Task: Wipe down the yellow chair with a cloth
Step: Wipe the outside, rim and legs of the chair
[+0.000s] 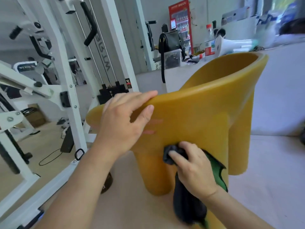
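Observation:
The yellow chair [206, 113], a moulded plastic shell with stubby legs, stands tilted on a beige surface in the middle of the view. My left hand [122, 119] grips its curved upper rim, fingers over the edge and thumb on the outer side. My right hand [193, 164] holds a dark cloth [186, 207] with a green side bunched against the chair's outer wall, low between two legs. The cloth's loose end hangs down below my wrist.
A white gym machine frame [69, 90] with black handles stands close on the left. Behind the chair a white table [280, 90] carries a black handbag [170, 40], a bottle [209, 40] and clutter. A cable lies on the floor at left.

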{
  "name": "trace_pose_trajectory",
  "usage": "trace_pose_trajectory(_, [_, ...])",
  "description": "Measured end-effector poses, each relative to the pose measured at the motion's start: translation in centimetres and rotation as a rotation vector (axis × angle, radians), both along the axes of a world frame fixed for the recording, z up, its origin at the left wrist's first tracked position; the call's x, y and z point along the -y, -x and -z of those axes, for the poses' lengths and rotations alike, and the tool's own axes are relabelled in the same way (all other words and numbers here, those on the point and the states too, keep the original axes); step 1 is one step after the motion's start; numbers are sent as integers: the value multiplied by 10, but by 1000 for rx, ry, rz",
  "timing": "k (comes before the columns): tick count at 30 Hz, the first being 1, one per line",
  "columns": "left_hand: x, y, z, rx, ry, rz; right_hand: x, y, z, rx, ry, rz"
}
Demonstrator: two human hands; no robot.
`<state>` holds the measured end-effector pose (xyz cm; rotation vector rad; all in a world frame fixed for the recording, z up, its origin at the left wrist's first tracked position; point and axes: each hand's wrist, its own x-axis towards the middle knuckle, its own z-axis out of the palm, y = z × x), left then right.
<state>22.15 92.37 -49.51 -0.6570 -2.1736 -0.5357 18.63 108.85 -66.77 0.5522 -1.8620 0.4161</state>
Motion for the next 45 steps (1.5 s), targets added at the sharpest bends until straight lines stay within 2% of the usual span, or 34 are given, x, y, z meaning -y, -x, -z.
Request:
trace_pose_trajectory(4, [5,3,0,14,30,-3,-19,-7,-91,-282,350,20])
trace_pose_trajectory(6, [8,7,-1,34,50,-41,-24,1,-119,-353,416,16])
trace_pose_trajectory(9, [8,9,-2,47,31,-67,-6,10,-72,-296,364,-37])
trace_pose_trajectory(12, [3,10,-1,71,-17,-37,5,12,-11,-157,36,1])
trace_pose_trajectory(13, [3,10,0,68,-27,-30,5,9,-9,-137,-7,9])
trace_pose_trajectory(19, [-6,4,-1,48,-19,-50,-14,-1,-103,-378,422,-53])
trace_pose_trajectory(21, [-13,-5,-3,31,13,-82,-6,0,-80,-335,467,-78])
trace_pose_trajectory(24, [-28,-18,-5,1,60,-114,12,-8,-4,-119,313,-101])
trace_pose_trajectory(26, [-41,-24,-4,-29,92,-130,10,-16,6,-68,322,-124])
trace_pose_trajectory(29, [-60,-30,-9,-111,152,-101,-10,-28,-53,-242,485,-167])
trace_pose_trajectory(31, [-62,-30,-18,-61,131,15,-29,-25,-92,-392,516,-138])
trace_pose_trajectory(33, [-57,-29,-28,26,118,59,-37,-17,-90,-424,574,-94])
trace_pose_trajectory(37, [-43,-24,-29,88,235,-34,-24,-9,-7,-130,611,-79])
trace_pose_trajectory(39, [-41,-22,-26,63,252,-76,-18,-13,0,-32,633,-122])
trace_pose_trajectory(41, [-42,-23,-23,50,243,-84,-19,-22,-30,-47,680,-155])
trace_pose_trajectory(45, [-60,-35,-24,61,244,-89,-46,-31,-125,-263,723,-168])
